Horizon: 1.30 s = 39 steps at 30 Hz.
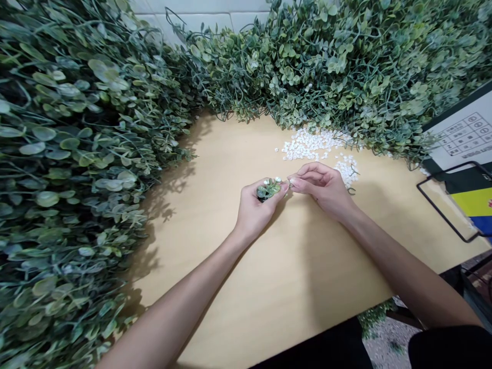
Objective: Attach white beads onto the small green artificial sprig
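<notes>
— Head view first: what are the two hands doing?

— Both meet over the pale yellow wooden tabletop [269, 277]. The left hand [255, 207] is curled around a small green plastic leaf sprig [268, 189], gripping it between thumb and fingers. The right hand [321, 187] touches the sprig's tip, its thumb and forefinger pinched narrowly on a tiny white bead-like piece [291, 181].

— Where do the white pieces come from?

— One loose heap of small white plastic pieces [313, 146] lies on the table just beyond the right hand, spreading right; far too many to count.

— Any writing?

— A white printed sheet with a grid of boxes [463, 136] stands at the right edge. Its characters are too small to read. Below it sits a yellow and blue card [478, 205] inside a black wire frame [442, 210].

— And the greenery?

— Two banks of artificial green leafy foliage: one mass [73, 154] along the left, another [338, 66] across the back, against white wall tiles [200, 13].
</notes>
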{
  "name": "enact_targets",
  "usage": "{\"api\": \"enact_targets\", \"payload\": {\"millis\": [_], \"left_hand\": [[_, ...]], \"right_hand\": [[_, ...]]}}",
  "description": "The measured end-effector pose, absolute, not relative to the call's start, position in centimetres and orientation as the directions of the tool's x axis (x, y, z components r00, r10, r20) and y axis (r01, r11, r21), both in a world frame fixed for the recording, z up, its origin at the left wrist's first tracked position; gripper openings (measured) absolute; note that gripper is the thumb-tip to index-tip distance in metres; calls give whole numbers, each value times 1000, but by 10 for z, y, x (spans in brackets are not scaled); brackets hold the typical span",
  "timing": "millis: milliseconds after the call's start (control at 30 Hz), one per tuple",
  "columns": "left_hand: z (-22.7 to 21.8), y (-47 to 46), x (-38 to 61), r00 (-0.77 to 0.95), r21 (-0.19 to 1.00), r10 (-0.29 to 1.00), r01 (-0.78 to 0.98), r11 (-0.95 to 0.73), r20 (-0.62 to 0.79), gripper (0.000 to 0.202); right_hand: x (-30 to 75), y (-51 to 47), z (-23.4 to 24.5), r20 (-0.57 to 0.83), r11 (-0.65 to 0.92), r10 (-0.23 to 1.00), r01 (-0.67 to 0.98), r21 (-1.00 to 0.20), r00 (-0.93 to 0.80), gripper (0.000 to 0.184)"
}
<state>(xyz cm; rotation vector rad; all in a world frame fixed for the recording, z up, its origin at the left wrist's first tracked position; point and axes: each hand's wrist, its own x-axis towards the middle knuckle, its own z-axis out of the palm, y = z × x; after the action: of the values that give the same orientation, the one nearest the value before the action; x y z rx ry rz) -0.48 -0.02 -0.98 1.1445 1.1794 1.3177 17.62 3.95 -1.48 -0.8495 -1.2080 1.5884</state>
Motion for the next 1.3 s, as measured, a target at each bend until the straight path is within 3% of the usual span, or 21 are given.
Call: {"api": "enact_targets", "payload": {"millis": [500,1300], "left_hand": [[-10,0,-6,-84,997,994,-12,-70,69,22],[-8,-1,-7,-82,995,993,53,-85,89,22]], "right_hand": [[173,34,-12,154,110,956,-183,-977,-250,29],[169,30,-17,135,98,965,-170,-981,-227,33]]}}
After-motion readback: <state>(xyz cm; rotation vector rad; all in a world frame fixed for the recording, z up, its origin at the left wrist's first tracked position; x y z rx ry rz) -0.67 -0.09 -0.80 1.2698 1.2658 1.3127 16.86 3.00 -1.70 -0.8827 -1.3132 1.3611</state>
